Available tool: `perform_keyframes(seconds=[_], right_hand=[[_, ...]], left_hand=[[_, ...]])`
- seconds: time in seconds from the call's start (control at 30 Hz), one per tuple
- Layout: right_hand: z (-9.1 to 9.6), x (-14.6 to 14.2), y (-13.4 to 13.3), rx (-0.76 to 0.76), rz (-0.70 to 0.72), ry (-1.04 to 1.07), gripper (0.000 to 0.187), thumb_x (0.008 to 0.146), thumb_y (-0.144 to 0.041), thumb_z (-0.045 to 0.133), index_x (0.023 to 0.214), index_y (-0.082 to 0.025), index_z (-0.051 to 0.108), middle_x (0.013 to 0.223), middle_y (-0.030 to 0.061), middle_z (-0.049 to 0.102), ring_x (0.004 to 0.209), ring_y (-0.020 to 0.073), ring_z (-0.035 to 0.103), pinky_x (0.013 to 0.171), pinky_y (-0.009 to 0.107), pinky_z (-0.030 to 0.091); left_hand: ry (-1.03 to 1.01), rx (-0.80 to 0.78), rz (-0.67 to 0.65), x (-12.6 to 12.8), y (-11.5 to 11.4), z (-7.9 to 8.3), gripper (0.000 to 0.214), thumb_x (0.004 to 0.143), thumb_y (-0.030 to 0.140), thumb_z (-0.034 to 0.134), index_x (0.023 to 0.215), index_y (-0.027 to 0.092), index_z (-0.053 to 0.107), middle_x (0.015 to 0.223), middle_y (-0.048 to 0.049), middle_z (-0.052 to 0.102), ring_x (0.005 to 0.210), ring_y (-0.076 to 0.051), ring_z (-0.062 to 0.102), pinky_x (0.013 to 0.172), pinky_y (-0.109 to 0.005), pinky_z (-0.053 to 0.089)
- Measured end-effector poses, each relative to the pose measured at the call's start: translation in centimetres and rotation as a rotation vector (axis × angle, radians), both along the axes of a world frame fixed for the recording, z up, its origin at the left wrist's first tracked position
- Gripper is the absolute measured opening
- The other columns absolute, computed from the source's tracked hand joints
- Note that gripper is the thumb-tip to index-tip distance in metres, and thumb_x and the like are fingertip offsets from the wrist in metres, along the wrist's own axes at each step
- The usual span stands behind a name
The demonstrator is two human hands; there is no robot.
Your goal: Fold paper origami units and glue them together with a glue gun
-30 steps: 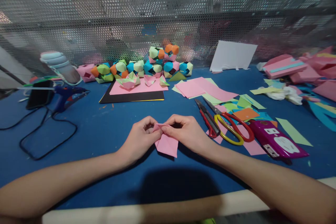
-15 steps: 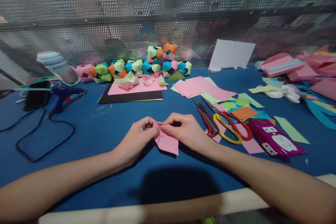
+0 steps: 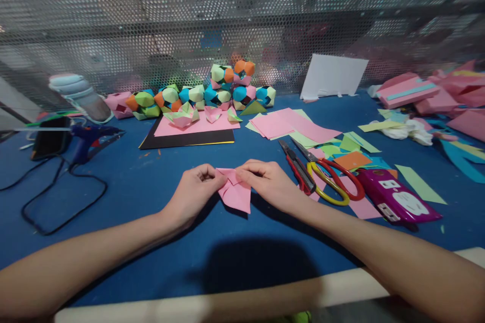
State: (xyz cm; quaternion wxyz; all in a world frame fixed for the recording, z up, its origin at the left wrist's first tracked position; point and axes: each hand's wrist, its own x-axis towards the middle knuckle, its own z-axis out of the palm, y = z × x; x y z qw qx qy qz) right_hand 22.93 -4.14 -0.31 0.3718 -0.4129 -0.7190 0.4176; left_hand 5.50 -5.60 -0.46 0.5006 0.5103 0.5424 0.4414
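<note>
A small folded pink paper (image 3: 235, 192) lies on the blue table (image 3: 151, 186) between my two hands. My left hand (image 3: 193, 194) pinches its upper left corner with curled fingers. My right hand (image 3: 267, 181) pinches the upper right part, fingers pressed together on a fold. The paper's lower point faces me. Both forearms rest across the table's near edge.
Red-and-yellow scissors (image 3: 329, 181), a red cutter (image 3: 297, 166) and a purple power strip (image 3: 397, 197) lie to the right. Loose coloured sheets (image 3: 291, 126) and a row of paper cubes (image 3: 204, 93) sit behind. A glue gun (image 3: 89, 136) with a black cable (image 3: 56, 202) is at the left.
The paper has shifted slightly left and its top fold has been pressed flatter; both hands stay pinched on it. The view tilted a little.
</note>
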Motion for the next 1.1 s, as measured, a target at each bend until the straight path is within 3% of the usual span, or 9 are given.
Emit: perform_keyframes(seconds=[0.33, 0.5, 0.83, 1.1], right_hand=[[-0.42, -0.04, 0.14, 0.075, -0.058, -0.05, 0.019, 0.08, -0.019, 0.055, 0.069, -0.015, 0.071, 0.072, 0.0025, 0.065, 0.069, 0.0123, 0.058, 0.063, 0.024, 0.042], [-0.62, -0.14, 0.18, 0.116, -0.085, -0.055, 0.02, 0.079, -0.017, 0.055, 0.069, -0.013, 0.072, 0.07, 0.0038, 0.065, 0.068, 0.0129, 0.057, 0.062, 0.025, 0.041], [-0.88, -0.17, -0.06, 0.303, -0.085, -0.081, 0.022, 0.082, -0.016, 0.055, 0.066, -0.015, 0.07, 0.067, 0.0032, 0.063, 0.063, 0.0122, 0.057, 0.062, 0.025, 0.041], [-0.37, -0.32, -0.25, 0.213, -0.047, -0.163, 0.015, 0.081, -0.019, 0.058, 0.079, -0.016, 0.072, 0.076, 0.0042, 0.067, 0.072, 0.0139, 0.059, 0.066, 0.026, 0.043]], left_hand=[[-0.009, -0.049, -0.066, 0.23, -0.1, -0.32, 0.024, 0.061, 0.03, 0.073, 0.061, 0.016, 0.053, 0.058, 0.0046, 0.054, 0.056, -0.009, 0.048, 0.055, -0.021, 0.036], [0.087, -0.012, -0.112, 0.07, -0.21, -0.05, 0.028, 0.063, 0.036, 0.073, 0.063, 0.015, 0.054, 0.058, 0.0046, 0.054, 0.055, -0.009, 0.047, 0.054, -0.021, 0.034], [0.079, 0.008, -0.137, 0.08, -0.28, -0.13, 0.033, 0.067, 0.042, 0.072, 0.084, 0.015, 0.066, 0.07, -0.0002, 0.064, 0.064, -0.012, 0.054, 0.06, -0.023, 0.041], [0.113, 0.061, -0.086, -0.03, -0.16, -0.08, 0.026, 0.069, 0.041, 0.07, 0.071, 0.015, 0.065, 0.068, -0.0008, 0.065, 0.064, -0.014, 0.056, 0.061, -0.024, 0.044]])
